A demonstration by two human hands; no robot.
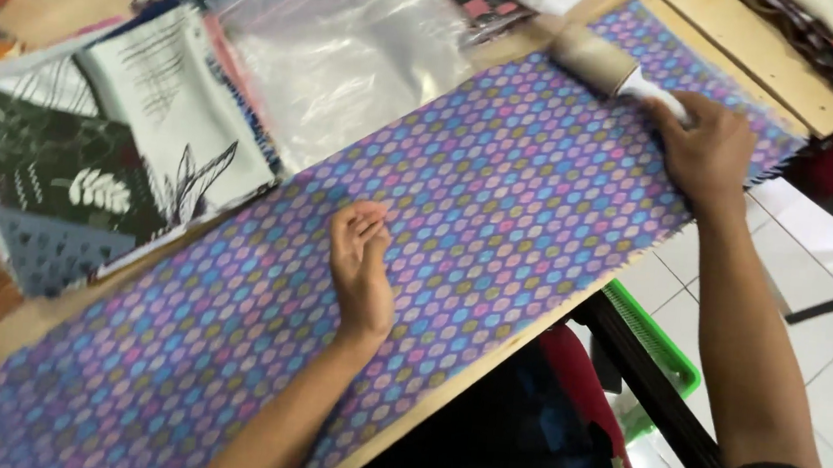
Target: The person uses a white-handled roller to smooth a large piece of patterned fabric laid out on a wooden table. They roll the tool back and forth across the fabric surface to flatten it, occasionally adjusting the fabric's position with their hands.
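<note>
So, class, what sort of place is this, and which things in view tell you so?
Probably a fabric or tailoring workshop: a long patterned cloth is spread on a wooden worktable, the right hand holds a lint roller, and folded printed fabrics are piled alongside.

Bright, even indoor light, soft shadows, slight motion blur at the edges.

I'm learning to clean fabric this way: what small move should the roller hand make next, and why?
Probably draw the lint roller back along the purple cloth toward the left hand: the right hand holds it at the far end, while the left hand lies on the cloth.
</note>
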